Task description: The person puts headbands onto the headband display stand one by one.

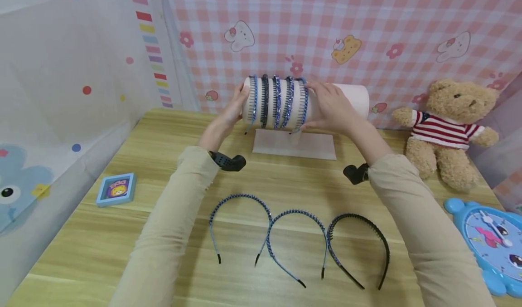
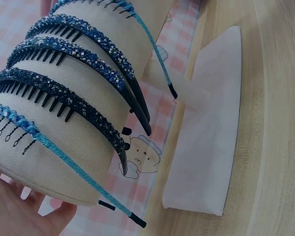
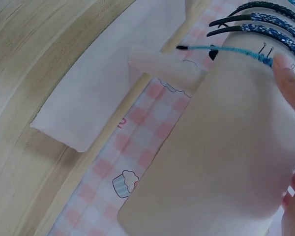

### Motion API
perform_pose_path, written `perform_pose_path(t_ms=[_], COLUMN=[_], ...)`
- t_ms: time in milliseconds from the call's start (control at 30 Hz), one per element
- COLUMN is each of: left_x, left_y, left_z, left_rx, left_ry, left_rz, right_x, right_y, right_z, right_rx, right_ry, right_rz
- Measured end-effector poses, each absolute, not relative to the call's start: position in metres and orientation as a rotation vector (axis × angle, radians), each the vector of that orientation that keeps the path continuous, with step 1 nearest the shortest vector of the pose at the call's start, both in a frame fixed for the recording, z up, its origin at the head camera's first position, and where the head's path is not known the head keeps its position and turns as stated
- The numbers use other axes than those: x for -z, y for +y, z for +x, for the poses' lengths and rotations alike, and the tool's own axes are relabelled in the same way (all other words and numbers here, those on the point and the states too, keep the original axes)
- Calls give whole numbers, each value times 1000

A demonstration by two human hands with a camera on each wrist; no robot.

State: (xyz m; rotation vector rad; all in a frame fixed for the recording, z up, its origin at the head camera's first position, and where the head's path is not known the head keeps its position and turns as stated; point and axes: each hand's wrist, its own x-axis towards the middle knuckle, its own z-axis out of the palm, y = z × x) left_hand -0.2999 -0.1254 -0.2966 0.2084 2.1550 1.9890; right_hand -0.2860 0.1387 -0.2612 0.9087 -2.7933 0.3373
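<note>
A pale headband display stand [image 1: 355, 99], a thick horizontal roll on a short post and flat base [image 1: 293, 144], stands at the table's back. Several blue and black toothed headbands [image 1: 277, 103] circle its left half, some glittery. My left hand [image 1: 231, 109] holds the roll's left end, with thumb and fingers at its rim in the left wrist view. Across the roll, my right hand [image 1: 332, 105] grips the rightmost blue headband [image 1: 303, 105], fingers at its top and thumb lower down. In the right wrist view the thumb [image 3: 287, 81] touches this headband; its other fingers are partly hidden.
Three headbands lie in a row in front: two blue [image 1: 240, 196] [image 1: 297, 211] and one black [image 1: 383, 239]. A teddy bear [image 1: 452, 116] sits at the right, behind a blue toy clock [image 1: 489, 239]. A small blue frame [image 1: 116, 190] lies at the left.
</note>
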Motion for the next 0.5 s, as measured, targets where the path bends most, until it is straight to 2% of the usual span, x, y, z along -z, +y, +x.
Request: perform_pose_path(t_ms=[167,333,500], left_x=[296,297,296], left_y=[-127,-125,-127], left_z=[-300,-300,-301], left_rx=[-1982,-1990,-1986], left_ry=[2161,2166,2167], left_rz=[209,219,222], right_x=[258,254,269], right_y=[156,192,228], right_z=[-278,-264,-251], right_rx=[-484,-625,-791], right_ry=[-2735,-2814,-3146], right_rz=[843,585,453])
